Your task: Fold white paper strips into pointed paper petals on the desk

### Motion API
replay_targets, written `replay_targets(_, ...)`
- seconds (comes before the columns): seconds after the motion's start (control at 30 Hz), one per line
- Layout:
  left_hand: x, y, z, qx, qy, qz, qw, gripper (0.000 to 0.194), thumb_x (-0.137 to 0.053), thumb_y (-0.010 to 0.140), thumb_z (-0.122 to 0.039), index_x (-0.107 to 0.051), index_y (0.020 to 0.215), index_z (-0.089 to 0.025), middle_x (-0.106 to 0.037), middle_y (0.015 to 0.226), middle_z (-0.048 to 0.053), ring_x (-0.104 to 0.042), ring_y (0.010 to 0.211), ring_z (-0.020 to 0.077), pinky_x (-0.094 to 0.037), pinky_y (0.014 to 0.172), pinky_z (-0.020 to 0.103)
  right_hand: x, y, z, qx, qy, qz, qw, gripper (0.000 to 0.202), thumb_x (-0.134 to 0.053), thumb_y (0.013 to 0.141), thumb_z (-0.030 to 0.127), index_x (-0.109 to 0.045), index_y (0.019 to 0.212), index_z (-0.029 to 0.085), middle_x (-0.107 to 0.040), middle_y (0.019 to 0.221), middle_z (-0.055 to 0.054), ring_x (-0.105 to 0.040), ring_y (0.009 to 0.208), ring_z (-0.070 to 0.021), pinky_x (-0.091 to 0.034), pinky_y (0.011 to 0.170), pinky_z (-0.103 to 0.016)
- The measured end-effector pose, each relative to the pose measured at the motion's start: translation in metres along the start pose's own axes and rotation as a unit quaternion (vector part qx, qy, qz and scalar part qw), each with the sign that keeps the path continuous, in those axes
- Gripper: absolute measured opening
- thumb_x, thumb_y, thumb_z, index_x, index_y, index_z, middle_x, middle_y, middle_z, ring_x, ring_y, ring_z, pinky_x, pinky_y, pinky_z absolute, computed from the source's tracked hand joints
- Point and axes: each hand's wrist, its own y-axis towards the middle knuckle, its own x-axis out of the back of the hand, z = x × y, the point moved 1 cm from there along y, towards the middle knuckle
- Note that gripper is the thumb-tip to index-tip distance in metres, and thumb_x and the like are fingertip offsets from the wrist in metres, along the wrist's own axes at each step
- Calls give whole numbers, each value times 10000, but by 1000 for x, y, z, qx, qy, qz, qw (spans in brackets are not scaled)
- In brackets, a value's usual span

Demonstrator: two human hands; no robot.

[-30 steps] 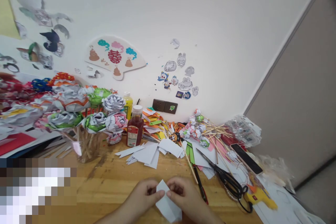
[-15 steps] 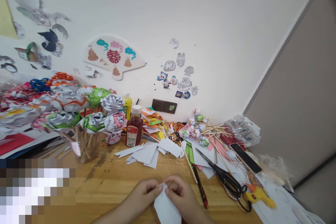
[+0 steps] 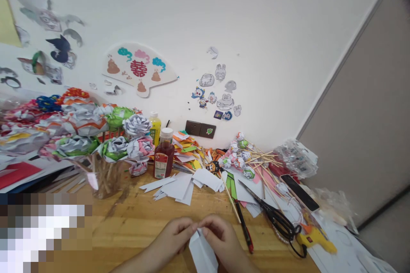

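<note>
Low in the middle of the view, a folded piece of white paper is pinched at its upper end between both hands. My left hand is closed, thumb and fingertips at the paper's top left. From the other side, my right hand grips the top right edge, its thumb lying on the paper. The fingertips of the two hands nearly meet there. Beyond them, cut white paper pieces lie in a loose pile on the wooden table.
On the right lie a red-and-black pen, black scissors, a yellow glue gun and a phone. Paper flowers stand in a clear container at left. A sauce bottle stands near the wall.
The paper has turned slightly and narrowed, now showing a crease down its face. Both hands stay almost in place, with fingertips a little closer together.
</note>
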Motion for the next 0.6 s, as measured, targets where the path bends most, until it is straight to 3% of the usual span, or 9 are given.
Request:
replay_targets(0.2,-2,3,7,-41,53,-14,998,590,-468,605,-792,-392,559,-209,-326,570,-65,-333,583,125,-268,538,232,0,2,-3,-28,34,-8,999,291,-647,739,447,-618,775,159,-611,736,-37,-569,705,-184,-433,651,-281)
replay_targets(0.6,1,3,7,-27,62,4,998,556,-471,605,-762,-372,539,-219,-321,566,-58,-343,585,136,-275,546,240,1,3,-11,-38,43,-10,998,219,-658,716,374,-622,783,168,-616,739,-30,-569,699,-181,-425,650,-281)
